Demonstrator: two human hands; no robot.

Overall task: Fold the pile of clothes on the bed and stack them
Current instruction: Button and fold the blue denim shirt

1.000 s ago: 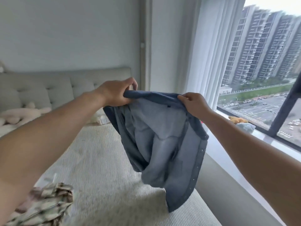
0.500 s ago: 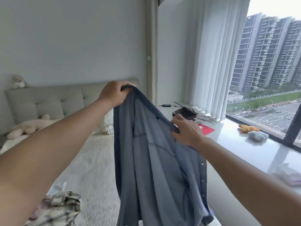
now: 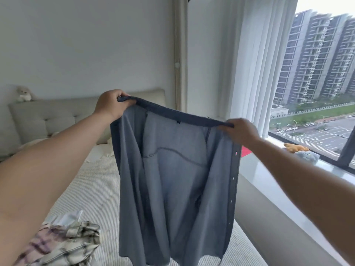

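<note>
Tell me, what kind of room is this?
Most likely a bedroom high up in an apartment building: there is a bed with a padded headboard, a white curtain, and a window looking out at tall towers.

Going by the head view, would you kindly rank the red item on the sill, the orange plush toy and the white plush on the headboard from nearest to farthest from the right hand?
From the right hand, which grips the blue shirt:
1. Red item, just below the hand on the windowsill.
2. Orange plush toy, further right along the sill by the window.
3. White plush, far left on top of the headboard.
</note>
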